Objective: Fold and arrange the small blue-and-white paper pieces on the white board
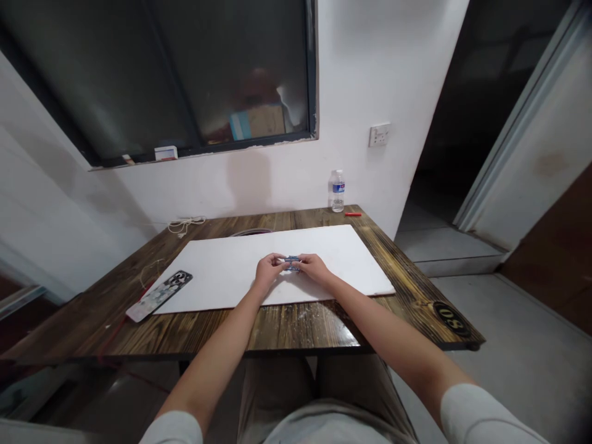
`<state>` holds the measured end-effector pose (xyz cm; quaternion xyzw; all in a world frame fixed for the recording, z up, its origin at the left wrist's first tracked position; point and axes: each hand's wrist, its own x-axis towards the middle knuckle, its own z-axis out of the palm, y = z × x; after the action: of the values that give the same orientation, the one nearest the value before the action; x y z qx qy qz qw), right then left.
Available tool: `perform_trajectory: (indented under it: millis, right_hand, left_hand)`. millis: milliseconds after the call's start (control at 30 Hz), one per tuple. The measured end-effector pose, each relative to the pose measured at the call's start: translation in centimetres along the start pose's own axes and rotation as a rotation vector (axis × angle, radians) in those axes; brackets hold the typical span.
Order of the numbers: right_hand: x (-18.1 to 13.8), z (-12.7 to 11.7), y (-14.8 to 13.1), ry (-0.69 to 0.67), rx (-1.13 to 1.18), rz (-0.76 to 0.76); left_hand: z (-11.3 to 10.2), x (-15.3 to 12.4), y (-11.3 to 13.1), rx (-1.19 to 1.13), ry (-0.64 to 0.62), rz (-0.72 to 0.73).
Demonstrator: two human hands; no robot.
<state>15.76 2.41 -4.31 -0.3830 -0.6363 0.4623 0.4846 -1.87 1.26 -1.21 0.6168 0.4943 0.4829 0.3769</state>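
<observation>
A small blue piece with pale gaps or markings (291,263) is pinched between my two hands, above the middle of a white board (222,265). Its exact kind is too small to make out. My left hand (269,269) has thumb and fingertips closed on its left end. On its right end, the thumb and fingers of my right hand (315,267) are closed in the same way. My fingertips cover both ends of the piece.
The board lies on a dark wooden table (296,327). A phone (160,296) overlaps its left edge. A water bottle (338,191) and a red pen-like stick (353,214) are at the back right; a pale cord (185,225) lies back left. A round number plate (451,317) marks the right corner.
</observation>
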Motion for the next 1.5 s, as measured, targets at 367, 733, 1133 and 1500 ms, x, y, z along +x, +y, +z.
perform_trajectory:
  millis: [367, 733, 1133, 1500]
  right_hand:
    - [-0.4, -0.2, -0.9, -0.03, 0.117, 0.042]
    - [0.0, -0.4, -0.3, 0.091, 0.163, 0.096]
    - [0.2, -0.3, 0.3, 0.105, 0.128, 0.083]
    - [0.5, -0.4, 0.9, 0.111, 0.096, 0.086]
  left_hand:
    - [-0.2, 0.3, -0.3, 0.157, -0.019, 0.044]
    - [-3.5, 1.1, -1.9, 0.944, 0.232, 0.127]
    - [-3.5, 0.7, -0.8, 0.997, -0.045, 0.237]
    - [-2.5, 0.1, -0.1, 0.973, -0.168, 0.32]
